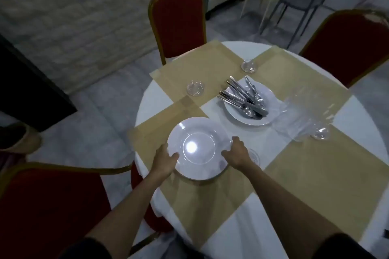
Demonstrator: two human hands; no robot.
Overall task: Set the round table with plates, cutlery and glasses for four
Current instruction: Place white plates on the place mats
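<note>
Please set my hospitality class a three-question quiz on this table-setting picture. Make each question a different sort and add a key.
1. True or false: the cutlery lies piled on the middle plate.
2. Multiple choice: what do the left hand and the right hand grip together? A) a glass B) the near plate C) a fork
3. Fill in the colour: the near plate is over a ____ placemat.

Key: 1 true; 2 B; 3 beige.
</note>
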